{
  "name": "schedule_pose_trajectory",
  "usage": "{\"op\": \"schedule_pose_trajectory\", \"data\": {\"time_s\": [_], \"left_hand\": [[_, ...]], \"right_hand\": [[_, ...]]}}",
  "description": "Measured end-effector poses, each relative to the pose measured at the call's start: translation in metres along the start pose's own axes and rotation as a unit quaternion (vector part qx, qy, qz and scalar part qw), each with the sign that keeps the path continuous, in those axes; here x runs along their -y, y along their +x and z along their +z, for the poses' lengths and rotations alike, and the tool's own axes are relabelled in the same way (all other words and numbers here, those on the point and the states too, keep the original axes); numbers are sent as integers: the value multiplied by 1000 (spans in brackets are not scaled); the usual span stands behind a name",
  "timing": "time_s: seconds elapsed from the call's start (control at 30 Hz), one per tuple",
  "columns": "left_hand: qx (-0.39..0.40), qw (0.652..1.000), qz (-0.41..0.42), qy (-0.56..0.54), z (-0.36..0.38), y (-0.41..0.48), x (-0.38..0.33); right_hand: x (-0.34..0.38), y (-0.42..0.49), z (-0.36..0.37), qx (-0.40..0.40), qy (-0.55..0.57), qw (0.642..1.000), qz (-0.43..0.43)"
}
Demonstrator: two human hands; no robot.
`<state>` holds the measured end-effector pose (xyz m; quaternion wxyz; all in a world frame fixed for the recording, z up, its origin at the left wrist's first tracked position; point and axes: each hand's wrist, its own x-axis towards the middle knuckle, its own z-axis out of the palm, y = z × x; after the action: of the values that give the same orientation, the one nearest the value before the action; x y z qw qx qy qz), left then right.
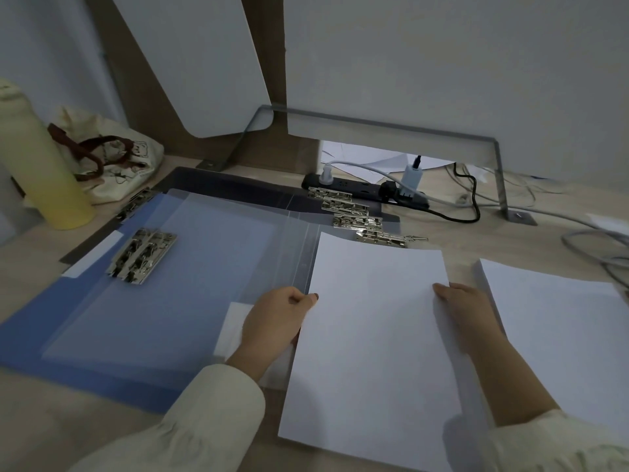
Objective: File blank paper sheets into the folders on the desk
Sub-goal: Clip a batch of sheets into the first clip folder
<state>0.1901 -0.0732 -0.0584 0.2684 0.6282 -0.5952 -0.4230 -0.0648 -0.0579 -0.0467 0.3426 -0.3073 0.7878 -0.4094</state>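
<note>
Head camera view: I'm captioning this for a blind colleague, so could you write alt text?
A left hand and a right hand hold blank white paper by its side edges, over the right part of an open blue folder on a desk. A metal clip lies on the folder, a paper stack lies to the right, and a yellow bottle stands far left.

Left hand (275, 321) and right hand (468, 315) gripping white blank paper sheet (371, 335) lower centre, overlapping open blue plastic folder (143, 311) at left.

matt white paper sheet (371, 335), translucent plastic folder (153, 301), shiny metal clips (141, 255)
</note>
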Motion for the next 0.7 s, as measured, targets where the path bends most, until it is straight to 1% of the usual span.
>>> {"op": "schedule_pose_trajectory", "data": {"time_s": [0.07, 0.1, 0.17, 0.27, 0.43, 0.53, 0.7], "left_hand": [[-44, 992, 22, 120, 3, -1, -6], [-64, 984, 33, 163, 4, -1, -9], [-89, 974, 49, 203, 6, 0, -12], [-95, 967, 57, 230, 8, 4, -11], [-78, 968, 42, 235, 8, 11, -9], [-75, 966, 44, 244, 7, 12, -11], [-68, 964, 49, 251, 7, 14, -10]], "right_hand": [[4, 2, 1, -15, -24, 1000, 0], [4, 5, 2, -19, -36, 999, -5], [3, 10, 4, -24, -45, 999, -7], [3, 13, 6, -39, -63, 997, -13], [4, 14, 15, -60, -185, 977, -93], [14, 7, 21, -71, -243, 963, -96], [19, 6, 21, -77, -287, 949, -107]]}}
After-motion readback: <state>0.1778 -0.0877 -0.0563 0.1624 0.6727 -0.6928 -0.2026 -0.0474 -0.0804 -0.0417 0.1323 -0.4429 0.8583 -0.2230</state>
